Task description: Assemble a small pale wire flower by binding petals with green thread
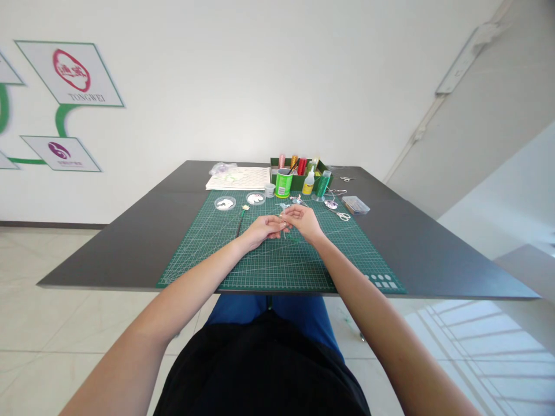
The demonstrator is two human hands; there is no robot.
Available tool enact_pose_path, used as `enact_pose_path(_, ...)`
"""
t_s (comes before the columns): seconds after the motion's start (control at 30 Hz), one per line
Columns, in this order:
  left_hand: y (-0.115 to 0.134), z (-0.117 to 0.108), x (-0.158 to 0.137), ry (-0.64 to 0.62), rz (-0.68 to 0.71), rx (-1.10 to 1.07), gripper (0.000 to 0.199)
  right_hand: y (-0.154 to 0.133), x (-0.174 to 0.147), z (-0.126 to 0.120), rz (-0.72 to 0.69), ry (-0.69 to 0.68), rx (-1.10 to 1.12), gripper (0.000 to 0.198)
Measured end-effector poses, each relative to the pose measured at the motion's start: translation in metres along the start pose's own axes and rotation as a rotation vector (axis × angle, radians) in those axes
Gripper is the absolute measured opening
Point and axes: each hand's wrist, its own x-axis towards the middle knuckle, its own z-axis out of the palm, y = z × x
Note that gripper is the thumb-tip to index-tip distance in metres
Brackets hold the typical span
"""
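My left hand [265, 227] and my right hand [303, 221] meet above the green cutting mat [277, 268]. Both are closed, fingertips pinching a small pale blue flower-like piece [283, 206] whose thin pale stem shows below the fingers. Its exact kind is too small to tell, and the fingers cover its middle. To the left lies a dark stick with a small cream flower [245, 207] at its tip. Two shallow round dishes [225, 203] with white pieces inside sit beyond my left hand. White-handled scissors [343, 216] rest right of my right hand.
Behind the hands stand a green can [284, 184], a glue bottle [308, 182], a green thread spool [323, 184] and a dark green box [274, 162] with coloured spools. A clear plastic case [355, 205] lies at right, white sheets [238, 178] at back left. The dark table's front edge [130, 289] is near my body.
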Motion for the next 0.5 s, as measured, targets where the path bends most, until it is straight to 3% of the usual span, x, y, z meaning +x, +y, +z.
enact_pose_path(0.27,-0.003,-0.003,0.002,0.050,0.000,0.044,0.029,-0.002,0.000,0.000,0.009,-0.016,-0.017,0.036)
enact_pose_path(0.5,0.003,-0.009,0.002,0.073,0.057,0.011,0.024,0.002,0.007,-0.018,0.038,0.184,0.004,0.038)
